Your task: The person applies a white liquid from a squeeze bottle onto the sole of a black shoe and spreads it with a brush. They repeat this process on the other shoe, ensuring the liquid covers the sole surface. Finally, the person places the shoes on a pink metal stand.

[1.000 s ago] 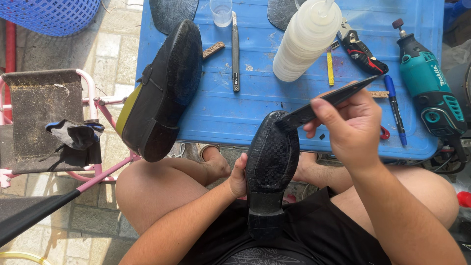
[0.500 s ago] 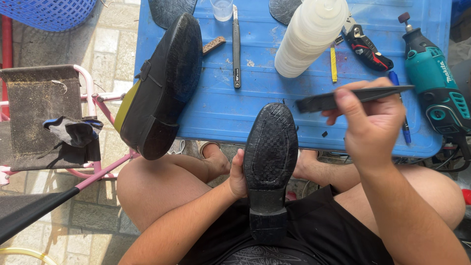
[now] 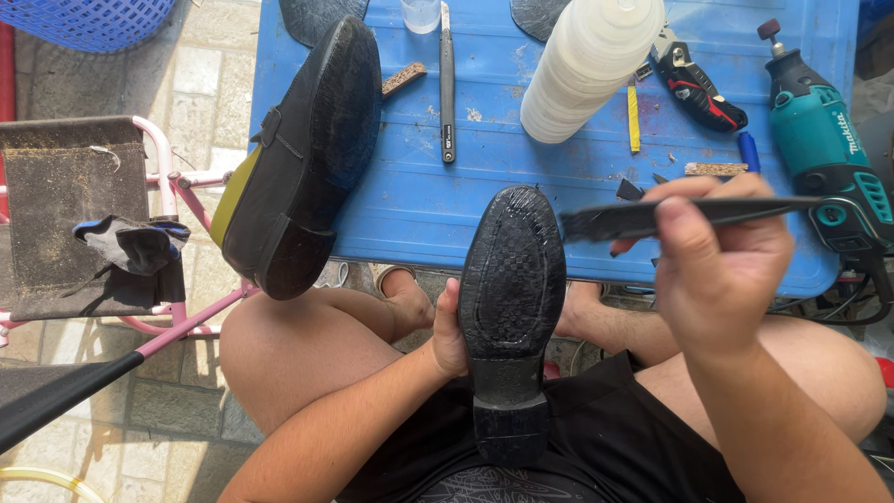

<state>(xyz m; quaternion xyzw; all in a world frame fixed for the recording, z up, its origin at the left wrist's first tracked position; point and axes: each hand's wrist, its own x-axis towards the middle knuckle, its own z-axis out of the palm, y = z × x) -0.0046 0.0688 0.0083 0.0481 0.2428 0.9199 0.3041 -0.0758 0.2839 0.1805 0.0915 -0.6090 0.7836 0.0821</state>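
The person sits at the near edge of a blue table [image 3: 410, 205] with a black shoe [image 3: 510, 307] stood heel-down in the lap, its patterned sole turned up toward the camera so the whole tread can be seen. The left hand [image 3: 449, 331] presses against the shoe's left side, thumb along the sole edge, its grip closed on the shoe to steady it. The right hand [image 3: 722, 265] is raised just right of the toe, its grip pinched tight on a thin dark strip [image 3: 652, 218] held level, apart from the sole

A second black shoe [image 3: 303, 158] lies sole-up over the table's left edge, heel hanging past it toward a pink-framed stool [image 3: 65, 214] with a dark rag on it. Along the far edge stand a white plastic bottle [image 3: 591, 70] and a long slim metal tool [image 3: 446, 84]. Toward the right edge lie a black-and-red utility knife [image 3: 698, 88], a yellow pencil-like stick [image 3: 632, 116] and a teal rotary tool [image 3: 824, 154], all within reach of the right hand
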